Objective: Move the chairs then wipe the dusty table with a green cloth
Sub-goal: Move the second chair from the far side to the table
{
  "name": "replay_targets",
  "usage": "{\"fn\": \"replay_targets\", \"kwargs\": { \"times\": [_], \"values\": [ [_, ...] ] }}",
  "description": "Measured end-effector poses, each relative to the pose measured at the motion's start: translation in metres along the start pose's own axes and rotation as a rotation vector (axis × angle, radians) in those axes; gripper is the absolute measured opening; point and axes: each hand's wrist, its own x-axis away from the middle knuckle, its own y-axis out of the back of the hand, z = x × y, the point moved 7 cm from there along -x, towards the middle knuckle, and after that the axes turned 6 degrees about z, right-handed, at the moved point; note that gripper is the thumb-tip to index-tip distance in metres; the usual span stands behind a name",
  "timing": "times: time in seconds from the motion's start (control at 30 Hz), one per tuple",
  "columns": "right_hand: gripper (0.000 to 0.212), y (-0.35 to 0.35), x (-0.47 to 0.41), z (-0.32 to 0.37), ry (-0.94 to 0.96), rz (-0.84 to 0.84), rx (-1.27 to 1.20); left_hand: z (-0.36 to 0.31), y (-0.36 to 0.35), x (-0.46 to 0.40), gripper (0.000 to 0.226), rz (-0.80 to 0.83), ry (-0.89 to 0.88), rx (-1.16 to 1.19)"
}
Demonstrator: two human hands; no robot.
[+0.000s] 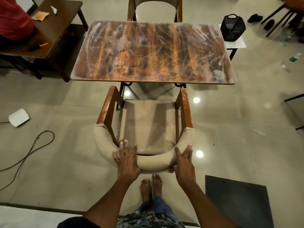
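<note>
We stand barefoot behind the near armchair (148,127). Our left hand (127,159) lies on its padded backrest with fingers spread over the top, thumb wrapped beneath; our right hand (184,163) clasps the backrest's right curve. The chair's front sits just short of the dusty wooden table (153,51), smeared white. A second chair (155,9) faces us beyond the table's far edge.

Dust-streaked wooden table (153,51) between two beige-cushioned wooden chairs, near (146,125) and far (155,9).
</note>
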Motion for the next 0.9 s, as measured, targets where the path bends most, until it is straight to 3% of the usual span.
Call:
{"fn": "replay_targets", "kwargs": {
  "times": [0.67, 0.9],
  "values": [
    [0.085, 0.041, -0.038, 0.012, 0.005, 0.038, 0.016, -0.016, 0.017, -0.045, 0.114, 0.019, 0.013, 0.008],
    [0.092, 0.044, -0.033, 0.018, 0.020, 0.086, 0.021, -0.015, 0.020, -0.043, 0.115, 0.052, -0.003, 0.002]
  ]
}}
